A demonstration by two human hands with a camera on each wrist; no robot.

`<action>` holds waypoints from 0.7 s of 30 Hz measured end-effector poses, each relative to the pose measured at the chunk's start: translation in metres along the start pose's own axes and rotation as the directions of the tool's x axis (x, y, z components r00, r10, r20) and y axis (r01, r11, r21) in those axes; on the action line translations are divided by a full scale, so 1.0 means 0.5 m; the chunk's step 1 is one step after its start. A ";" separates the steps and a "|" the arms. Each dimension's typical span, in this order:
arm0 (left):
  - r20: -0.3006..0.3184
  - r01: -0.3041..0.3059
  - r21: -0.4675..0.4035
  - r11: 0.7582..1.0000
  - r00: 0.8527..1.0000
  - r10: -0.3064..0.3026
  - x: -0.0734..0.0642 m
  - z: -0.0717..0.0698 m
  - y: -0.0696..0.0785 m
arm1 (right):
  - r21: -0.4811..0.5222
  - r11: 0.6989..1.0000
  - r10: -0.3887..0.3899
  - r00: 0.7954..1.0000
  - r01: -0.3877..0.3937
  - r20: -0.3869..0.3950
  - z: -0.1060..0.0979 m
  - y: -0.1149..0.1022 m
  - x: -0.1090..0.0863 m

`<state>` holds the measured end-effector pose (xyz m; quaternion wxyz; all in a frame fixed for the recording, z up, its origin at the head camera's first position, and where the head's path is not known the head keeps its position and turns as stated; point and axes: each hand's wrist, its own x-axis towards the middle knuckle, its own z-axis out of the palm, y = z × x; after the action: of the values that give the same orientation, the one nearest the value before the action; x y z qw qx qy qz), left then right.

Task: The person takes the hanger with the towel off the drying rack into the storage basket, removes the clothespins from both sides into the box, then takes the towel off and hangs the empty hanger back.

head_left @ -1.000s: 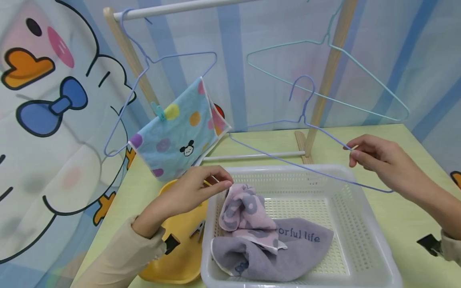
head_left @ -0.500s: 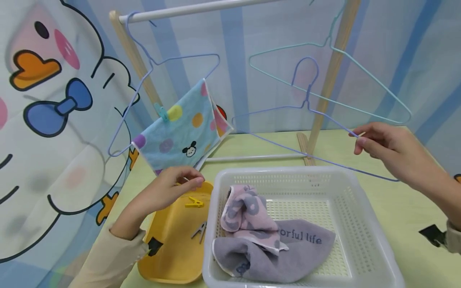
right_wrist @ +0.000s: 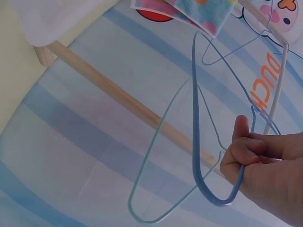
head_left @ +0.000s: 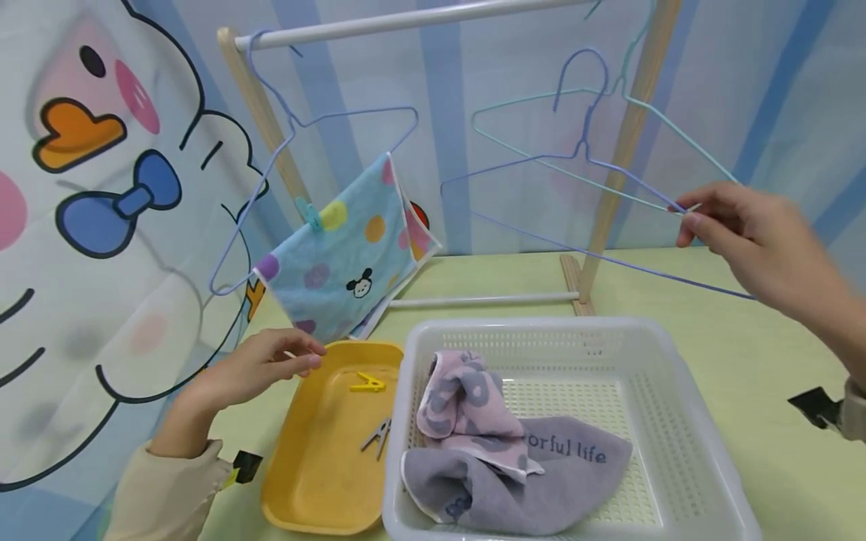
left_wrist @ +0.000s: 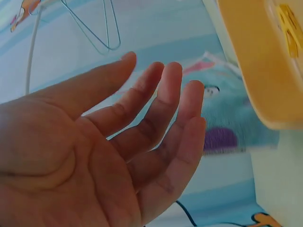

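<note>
My right hand [head_left: 751, 237] pinches the shoulder of a purple-blue wire hanger [head_left: 555, 156], held up before the rack with its hook at the top. In the right wrist view the fingers [right_wrist: 244, 149] curl round that wire. Over the yellow tray's far left edge hovers my left hand [head_left: 267, 364], holding nothing. Its fingers are loosely bent in the left wrist view. A mint green hanger [head_left: 521, 98] hangs from the rack behind the held one. Further left, another purple-blue hanger [head_left: 365, 113] carries a polka-dot blue towel [head_left: 338, 263], with a teal clothespin [head_left: 309, 213] on its upper edge.
A white basket [head_left: 683, 421] holds a pink-and-grey cloth [head_left: 467, 398] and a grey cloth [head_left: 575, 481]. Beside it, the yellow tray [head_left: 311, 481] holds a yellow clothespin [head_left: 368, 383] and a grey clothespin [head_left: 379, 436]. The rack's white bar [head_left: 406, 19] spans the top.
My right hand has lifted the purple-blue hanger higher, towards the rack's bar. My left hand has moved left, away from the basket to the far left of the yellow tray.
</note>
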<state>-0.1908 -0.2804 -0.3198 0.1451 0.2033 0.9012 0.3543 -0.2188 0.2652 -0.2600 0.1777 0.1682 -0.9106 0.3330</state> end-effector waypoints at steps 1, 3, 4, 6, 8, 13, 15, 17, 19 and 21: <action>-0.007 0.008 0.011 1.000 1.000 -0.008 -0.004 -0.005 -0.008 | -0.006 1.000 -0.005 1.000 0.005 -0.009 -0.002 -0.004 0.003; -0.031 0.029 0.044 0.999 0.999 -0.027 -0.012 -0.016 -0.022 | -0.024 1.000 -0.012 1.000 0.011 -0.022 -0.004 -0.011 0.008; -0.049 0.035 0.067 0.997 0.998 -0.032 -0.015 -0.021 -0.029 | -0.032 0.999 -0.014 1.000 0.014 -0.025 -0.004 -0.014 0.011; -0.090 0.075 0.103 0.992 0.994 -0.065 -0.021 -0.029 -0.039 | -0.046 0.999 -0.021 0.999 0.019 -0.032 -0.005 -0.020 0.014; -0.132 0.117 0.141 0.983 0.986 -0.099 -0.025 -0.038 -0.046 | -0.052 0.998 -0.022 0.999 0.021 -0.034 -0.005 -0.024 0.017; -0.259 0.226 0.152 0.962 0.949 -0.182 -0.022 -0.060 -0.068 | -0.049 0.998 -0.037 0.998 0.035 -0.048 -0.008 -0.028 0.028; -0.326 0.252 0.118 0.961 0.923 -0.202 -0.017 -0.069 -0.078 | -0.049 0.998 -0.042 0.998 0.039 -0.057 -0.009 -0.031 0.034; -0.390 0.263 0.072 0.962 0.895 -0.216 -0.010 -0.079 -0.089 | -0.051 0.998 -0.047 0.997 0.043 -0.062 -0.010 -0.036 0.040; -0.439 0.247 -0.007 0.969 0.870 -0.225 -0.003 -0.089 -0.103 | -0.056 0.997 -0.049 0.997 0.046 -0.067 -0.010 -0.042 0.046; -0.461 0.208 -0.129 0.970 0.853 -0.244 0.005 -0.101 -0.117 | -0.061 0.997 -0.051 0.996 0.047 -0.071 -0.010 -0.049 0.051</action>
<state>-0.2288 -0.3473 -0.3252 -0.0313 -0.0021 0.9130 0.4068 -0.2299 0.2461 -0.2318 0.2238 0.1729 -0.9087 0.3071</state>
